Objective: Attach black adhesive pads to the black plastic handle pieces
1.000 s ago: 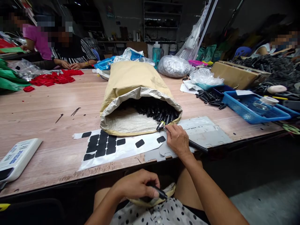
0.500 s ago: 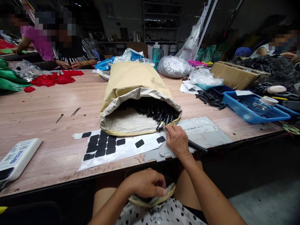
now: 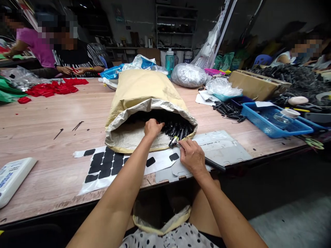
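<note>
My left hand [image 3: 153, 128] reaches inside the mouth of a tan paper sack [image 3: 152, 84] lying on the table. Its fingers are curled together at the edge of a heap of slim, shiny black pieces [image 3: 181, 129]; what they pinch, if anything, is hidden. In front of the sack's lower right lip, my right hand [image 3: 192, 155] is closed round a small hammer [image 3: 214, 164] with a metal head and a black handle. The head rests by the sack's rim. Between my legs a second sack [image 3: 178, 219] stands with its mouth open, dark inside.
A white sheet with black rounded-square stickers [image 3: 103, 164] lies before the sack, beside a grey board [image 3: 222, 144]. Blue baskets [image 3: 276, 124] and loose black parts [image 3: 229, 109] are at right. A white device [image 3: 17, 177] sits at left. Co-workers [image 3: 77, 58] sit beyond the table.
My left hand has risen from the sack on my lap into the mouth of the tan sack. My right hand keeps the hammer in nearly the same place. The view has shifted slightly.
</note>
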### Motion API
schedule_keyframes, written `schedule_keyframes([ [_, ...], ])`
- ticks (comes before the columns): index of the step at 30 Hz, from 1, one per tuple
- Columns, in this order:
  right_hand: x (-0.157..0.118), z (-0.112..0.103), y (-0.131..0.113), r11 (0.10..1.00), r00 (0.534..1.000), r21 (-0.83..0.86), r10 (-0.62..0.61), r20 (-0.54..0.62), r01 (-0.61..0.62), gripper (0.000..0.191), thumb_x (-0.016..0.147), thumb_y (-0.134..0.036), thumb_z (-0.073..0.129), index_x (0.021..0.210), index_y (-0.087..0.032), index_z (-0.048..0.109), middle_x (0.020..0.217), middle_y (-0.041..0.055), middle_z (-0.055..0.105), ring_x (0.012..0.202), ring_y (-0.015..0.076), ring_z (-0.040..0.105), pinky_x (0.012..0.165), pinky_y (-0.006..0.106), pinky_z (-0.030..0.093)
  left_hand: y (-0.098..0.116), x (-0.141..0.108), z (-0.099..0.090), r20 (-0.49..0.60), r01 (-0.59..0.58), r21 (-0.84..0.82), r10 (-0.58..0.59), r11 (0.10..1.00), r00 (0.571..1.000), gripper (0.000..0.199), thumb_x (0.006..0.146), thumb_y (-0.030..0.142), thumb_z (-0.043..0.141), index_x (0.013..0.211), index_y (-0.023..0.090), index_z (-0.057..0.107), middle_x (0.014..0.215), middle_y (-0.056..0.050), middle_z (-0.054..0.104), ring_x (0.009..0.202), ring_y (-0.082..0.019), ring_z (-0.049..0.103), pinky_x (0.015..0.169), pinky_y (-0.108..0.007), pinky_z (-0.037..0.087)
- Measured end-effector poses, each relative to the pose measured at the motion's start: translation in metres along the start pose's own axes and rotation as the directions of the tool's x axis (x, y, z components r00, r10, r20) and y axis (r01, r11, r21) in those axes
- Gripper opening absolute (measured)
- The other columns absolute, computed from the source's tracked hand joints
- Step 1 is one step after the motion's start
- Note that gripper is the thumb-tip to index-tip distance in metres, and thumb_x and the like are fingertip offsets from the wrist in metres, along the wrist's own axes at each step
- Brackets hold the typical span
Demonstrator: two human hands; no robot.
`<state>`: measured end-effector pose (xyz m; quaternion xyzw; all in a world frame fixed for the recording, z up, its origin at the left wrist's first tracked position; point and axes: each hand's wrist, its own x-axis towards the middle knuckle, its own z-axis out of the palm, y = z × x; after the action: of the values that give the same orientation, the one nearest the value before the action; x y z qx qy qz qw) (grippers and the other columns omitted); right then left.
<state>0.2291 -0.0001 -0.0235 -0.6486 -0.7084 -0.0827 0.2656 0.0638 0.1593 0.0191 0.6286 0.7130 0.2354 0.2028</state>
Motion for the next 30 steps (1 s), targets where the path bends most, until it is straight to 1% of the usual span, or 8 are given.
schedule_keyframes([
  [3, 0.000, 0.000, 0.000, 1.000, 1.000, 0.005, 0.009, 0.004, -0.009, 0.027, 0.092, -0.020, 0.053, 0.114, -0.025, 0.067, 0.097, 0.0060, 0.064, 0.093, 0.0227, 0.052, 0.080, 0.033, 0.037, -0.008, -0.010, -0.011, 0.016, -0.010, -0.001, 0.010, 1.000, 1.000, 0.022, 0.075, 0.043, 0.072, 0.077, 0.021, 0.070, 0.086, -0.010, 0.074, 0.086, -0.026, 0.068, 0.071, -0.032, 0.045],
  [6, 0.000, 0.000, -0.001, 1.000, 1.000, 0.008, 0.016, -0.001, -0.016, 0.027, 0.091, -0.020, 0.053, 0.114, -0.024, 0.067, 0.099, 0.0064, 0.064, 0.094, 0.0227, 0.052, 0.080, 0.033, 0.037, -0.026, -0.037, -0.031, 0.018, -0.152, -0.065, 0.153, 0.986, 0.988, 0.019, 0.073, 0.040, 0.073, 0.076, 0.022, 0.069, 0.079, -0.004, 0.072, 0.077, -0.021, 0.065, 0.068, -0.030, 0.044],
  [10, 0.000, 0.002, 0.000, 1.000, 1.000, 0.004, 0.017, -0.006, -0.016, 0.027, 0.090, -0.021, 0.054, 0.114, -0.025, 0.067, 0.099, 0.0063, 0.064, 0.094, 0.0227, 0.051, 0.080, 0.033, 0.037, -0.056, -0.083, -0.048, 0.123, -0.330, -0.192, 0.356, 0.924, 0.926, 0.020, 0.073, 0.038, 0.074, 0.082, 0.021, 0.069, 0.077, 0.001, 0.069, 0.069, -0.016, 0.059, 0.063, -0.027, 0.042],
  [13, -0.001, 0.001, -0.001, 1.000, 1.000, -0.004, 0.012, -0.009, -0.012, 0.026, 0.091, -0.020, 0.053, 0.113, -0.024, 0.067, 0.098, 0.0061, 0.063, 0.093, 0.0225, 0.051, 0.080, 0.033, 0.037, -0.076, -0.105, -0.044, 0.172, -0.385, -0.211, 0.422, 0.898, 0.890, 0.018, 0.074, 0.036, 0.074, 0.083, 0.022, 0.068, 0.079, 0.001, 0.068, 0.069, -0.016, 0.057, 0.062, -0.027, 0.041],
  [18, -0.002, 0.001, -0.002, 1.000, 1.000, -0.014, 0.010, -0.011, -0.010, 0.026, 0.093, -0.020, 0.052, 0.114, -0.024, 0.067, 0.099, 0.0061, 0.064, 0.094, 0.0220, 0.052, 0.082, 0.032, 0.038, -0.090, -0.109, -0.025, 0.108, -0.456, -0.229, 0.488, 0.860, 0.866, 0.015, 0.076, 0.031, 0.076, 0.084, 0.022, 0.067, 0.083, -0.001, 0.066, 0.080, -0.019, 0.058, 0.070, -0.029, 0.043],
  [23, -0.001, 0.000, 0.002, 1.000, 1.000, 0.022, 0.002, -0.003, -0.002, 0.030, 0.092, -0.017, 0.052, 0.117, -0.025, 0.068, 0.098, 0.0053, 0.066, 0.095, 0.0213, 0.056, 0.084, 0.031, 0.041, -0.094, -0.107, -0.021, 0.080, -0.482, -0.253, 0.515, 0.839, 0.853, 0.015, 0.078, 0.031, 0.076, 0.089, 0.021, 0.069, 0.086, -0.001, 0.066, 0.085, -0.019, 0.058, 0.076, -0.031, 0.044],
  [26, 0.001, -0.007, -0.001, 0.993, 0.999, 0.121, 0.017, -0.042, -0.012, 0.035, 0.095, -0.018, 0.048, 0.124, -0.025, 0.066, 0.104, 0.0054, 0.068, 0.100, 0.0209, 0.059, 0.088, 0.031, 0.045, -0.095, -0.107, -0.021, 0.089, -0.466, -0.261, 0.502, 0.845, 0.860, 0.016, 0.078, 0.030, 0.076, 0.090, 0.022, 0.070, 0.087, -0.001, 0.066, 0.085, -0.019, 0.058, 0.074, -0.030, 0.044],
  [30, -0.002, -0.016, -0.018, 0.927, 0.997, 0.375, 0.012, -0.078, 0.018, 0.035, 0.097, -0.021, 0.045, 0.127, -0.023, 0.064, 0.116, 0.0063, 0.070, 0.107, 0.0191, 0.063, 0.094, 0.030, 0.049, -0.095, -0.106, -0.021, 0.092, -0.465, -0.261, 0.501, 0.846, 0.860, 0.014, 0.079, 0.030, 0.077, 0.089, 0.021, 0.073, 0.083, -0.001, 0.065, 0.084, -0.019, 0.057, 0.075, -0.030, 0.043],
])
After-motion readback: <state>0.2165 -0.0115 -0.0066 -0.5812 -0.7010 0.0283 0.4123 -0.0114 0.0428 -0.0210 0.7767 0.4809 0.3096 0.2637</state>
